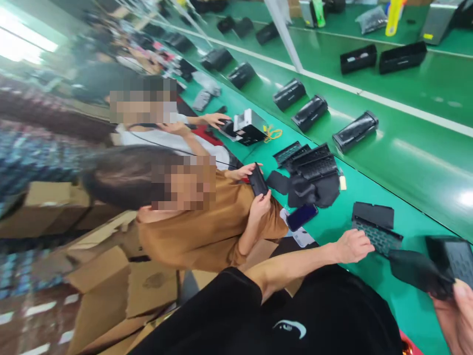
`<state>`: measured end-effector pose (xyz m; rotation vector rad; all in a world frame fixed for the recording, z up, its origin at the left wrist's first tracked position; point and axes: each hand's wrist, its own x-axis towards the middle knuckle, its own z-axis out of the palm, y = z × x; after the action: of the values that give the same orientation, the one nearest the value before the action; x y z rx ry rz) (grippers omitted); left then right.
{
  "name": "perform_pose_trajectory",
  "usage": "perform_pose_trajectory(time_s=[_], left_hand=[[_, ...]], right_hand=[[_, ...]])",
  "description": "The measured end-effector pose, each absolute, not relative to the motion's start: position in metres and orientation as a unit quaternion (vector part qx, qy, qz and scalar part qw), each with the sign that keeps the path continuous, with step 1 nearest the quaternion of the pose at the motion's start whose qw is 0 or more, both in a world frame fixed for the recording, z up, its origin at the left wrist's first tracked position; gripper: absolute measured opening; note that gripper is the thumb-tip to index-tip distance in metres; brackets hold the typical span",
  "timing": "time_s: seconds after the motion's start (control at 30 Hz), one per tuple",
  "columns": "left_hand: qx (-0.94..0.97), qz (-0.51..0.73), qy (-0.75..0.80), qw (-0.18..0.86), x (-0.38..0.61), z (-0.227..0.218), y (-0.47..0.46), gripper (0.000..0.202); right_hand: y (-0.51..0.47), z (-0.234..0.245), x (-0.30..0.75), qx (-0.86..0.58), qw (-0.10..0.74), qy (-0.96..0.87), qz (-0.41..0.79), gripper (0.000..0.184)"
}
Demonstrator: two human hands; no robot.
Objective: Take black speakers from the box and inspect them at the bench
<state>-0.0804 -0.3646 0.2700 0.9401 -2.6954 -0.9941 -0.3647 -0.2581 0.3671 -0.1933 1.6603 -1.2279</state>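
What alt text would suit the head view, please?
The left hand touches a black grille on a green table; the right hand holds a black pouch. Beside them, a co-worker holds a black part.

Right hand (pixel 456 318) cut by bottom-right corner, only thumb and palm edge showing; I can't tell its grip on black pouch (pixel 417 271). Grille part (pixel 453 256) runs off right edge. Left hand (pixel 351 245) covers keypad (pixel 377 236) near edge. Far-left background (pixel 33 143) blurred, unreadable from my end.
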Motion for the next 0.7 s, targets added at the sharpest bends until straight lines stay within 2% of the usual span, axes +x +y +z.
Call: perform_pose_trajectory(time_s=[0.1,0.2,0.37,0.47,0.6,0.7], left_hand=[[0.284,-0.475,-0.833,0.02,-0.113,0.262,-0.328,0.015],[0.302,-0.527,-0.794,0.021,-0.12,0.259,-0.321,0.01],[0.378,-0.609,-0.696,0.036,-0.117,0.261,-0.338,0.044],[0.444,-0.67,-0.591,0.067,-0.125,0.262,-0.344,0.046],[0.496,-0.641,-0.577,0.099,-0.133,0.266,-0.339,0.031],[0.493,-0.609,-0.611,0.112,-0.129,0.276,-0.332,0.021]], right_hand=[[-0.247,0.367,-0.35,-0.049,0.539,0.664,-0.517,0.039],[-0.248,0.351,-0.334,-0.034,0.562,0.645,-0.516,0.036],[-0.239,0.328,-0.322,-0.024,0.583,0.623,-0.52,0.038],[-0.234,0.319,-0.323,-0.032,0.596,0.627,-0.5,0.045],[-0.235,0.314,-0.331,-0.064,0.614,0.666,-0.418,0.059],[-0.242,0.306,-0.336,-0.106,0.593,0.731,-0.32,0.072]])
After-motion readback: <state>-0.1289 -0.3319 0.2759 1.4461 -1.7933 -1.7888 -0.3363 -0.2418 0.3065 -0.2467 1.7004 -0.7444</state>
